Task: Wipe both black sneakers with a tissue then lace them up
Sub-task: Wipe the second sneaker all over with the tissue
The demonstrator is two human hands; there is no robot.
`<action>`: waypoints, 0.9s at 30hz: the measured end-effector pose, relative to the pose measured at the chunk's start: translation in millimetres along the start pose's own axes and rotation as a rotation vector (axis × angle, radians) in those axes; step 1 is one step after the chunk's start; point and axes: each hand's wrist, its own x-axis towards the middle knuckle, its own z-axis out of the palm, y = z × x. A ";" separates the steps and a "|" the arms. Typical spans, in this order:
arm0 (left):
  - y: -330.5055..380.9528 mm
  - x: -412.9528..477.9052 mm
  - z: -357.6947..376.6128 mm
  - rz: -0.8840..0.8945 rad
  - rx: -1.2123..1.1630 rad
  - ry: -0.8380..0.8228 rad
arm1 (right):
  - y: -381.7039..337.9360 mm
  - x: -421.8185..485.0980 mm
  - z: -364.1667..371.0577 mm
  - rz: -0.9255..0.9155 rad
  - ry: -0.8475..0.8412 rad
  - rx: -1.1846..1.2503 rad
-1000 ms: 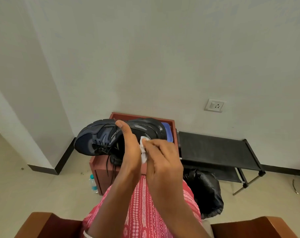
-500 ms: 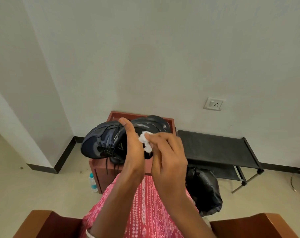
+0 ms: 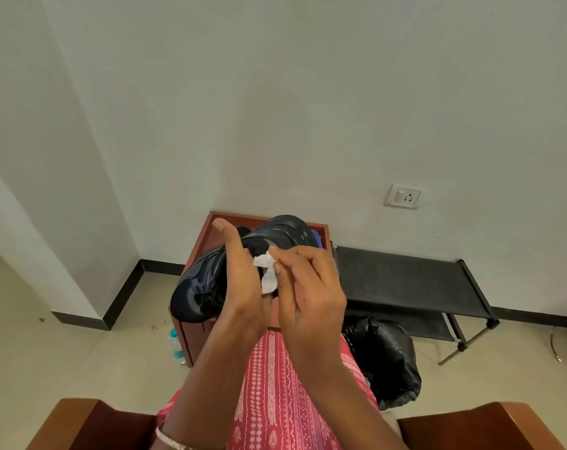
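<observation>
Up in front of the person, a black sneaker [image 3: 269,235] is held in the air, tilted, its toe end lower and out to the left. Against the sneaker's near side sits a crumpled white tissue [image 3: 268,275], pinched between the fingertips of the right hand [image 3: 309,297], whose other fingers are curled. The left hand [image 3: 241,280] grips the sneaker around its middle, thumb raised over the top. Behind the sneaker stands a reddish wooden cabinet [image 3: 207,237] against the wall. To the right of the sneaker is a low black rack [image 3: 402,277], with a black plastic bag [image 3: 386,355] on the floor before it. Below the sneaker's toe, a small water bottle [image 3: 175,347] stands beside the cabinet.
</observation>
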 end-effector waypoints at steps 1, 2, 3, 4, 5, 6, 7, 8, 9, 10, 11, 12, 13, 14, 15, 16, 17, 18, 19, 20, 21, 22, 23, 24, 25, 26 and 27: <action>0.0 1.8 -0.4 -0.009 -0.013 0.041 | -0.6 -6.4 1.6 -0.011 -0.001 -0.017; 1.7 2.1 -0.6 -0.005 -0.015 0.081 | -0.5 -14.1 3.5 -0.025 -0.007 -0.027; 2.7 2.0 -1.4 -0.008 -0.002 0.108 | 0.4 -21.9 4.9 -0.038 -0.017 -0.025; 4.3 1.1 0.1 -0.009 0.024 0.122 | 0.9 -28.1 5.6 -0.049 -0.032 -0.015; 5.7 1.2 0.1 -0.001 0.044 0.138 | 1.1 -31.1 5.7 -0.058 -0.043 -0.005; 6.6 -2.3 1.6 0.001 0.040 0.136 | 1.1 -29.5 5.0 -0.067 -0.044 -0.001; 4.5 -3.8 1.3 -0.015 0.034 0.111 | 1.4 -24.1 4.2 -0.072 -0.034 -0.002; 1.5 -1.6 -0.8 -0.036 0.010 0.068 | 0.9 -16.5 3.3 -0.070 -0.018 -0.010; -1.1 1.4 -3.0 -0.052 -0.015 0.022 | -0.3 -7.0 2.5 -0.062 -0.003 -0.020; -4.9 3.1 -3.3 -0.033 -0.015 0.006 | -1.5 2.5 1.8 -0.047 0.000 -0.026; -8.7 2.4 -2.3 0.027 0.007 -0.004 | -2.4 11.5 1.1 -0.030 -0.006 -0.024; -11.2 1.2 -1.1 0.087 0.014 -0.002 | -2.6 18.8 0.7 -0.011 -0.020 -0.015; -12.9 0.3 1.6 0.107 0.020 -0.014 | -2.1 23.6 0.7 0.001 -0.036 -0.006; -13.2 -0.6 2.5 0.120 0.017 -0.013 | -1.5 25.4 0.6 0.002 -0.048 -0.004; -12.7 -0.4 2.6 0.118 0.004 -0.027 | -0.1 23.8 0.7 -0.010 -0.051 -0.007; -12.4 0.4 0.8 0.106 -0.006 -0.050 | 1.4 19.2 0.8 -0.030 -0.044 -0.010; -9.7 -1.4 1.4 0.076 -0.011 -0.079 | 3.8 11.6 0.9 -0.053 -0.030 -0.010; -7.1 -1.9 0.7 0.030 -0.025 -0.098 | 6.6 2.2 0.7 -0.074 -0.012 -0.008; -4.7 -2.7 -0.3 -0.020 -0.043 -0.102 | 9.4 -7.0 0.1 -0.089 0.005 0.000; -3.8 -2.6 -1.9 -0.049 -0.037 -0.099 | 12.7 -15.2 -0.8 -0.099 0.014 0.011; -4.5 -1.4 -4.5 -0.051 -0.013 -0.089 | 16.3 -21.0 -1.6 -0.102 0.015 0.020; -5.3 0.2 -6.5 -0.040 0.014 -0.069 | 20.1 -23.9 -2.2 -0.104 0.013 0.026; -6.3 1.0 -7.5 -0.025 0.029 -0.055 | 23.2 -24.3 -2.8 -0.108 0.010 0.025; -8.0 2.9 -8.7 -0.006 0.041 -0.049 | 24.9 -22.6 -3.2 -0.111 0.008 0.018; -8.3 2.1 -7.1 0.010 0.042 -0.064 | 26.1 -18.9 -3.2 -0.116 0.005 0.008; -9.2 1.5 -6.6 0.031 0.049 -0.073 | 26.0 -13.0 -3.5 -0.116 -0.001 0.000; -9.8 -0.1 -4.5 0.047 0.071 -0.079 | 25.2 -5.6 -4.1 -0.101 -0.007 -0.010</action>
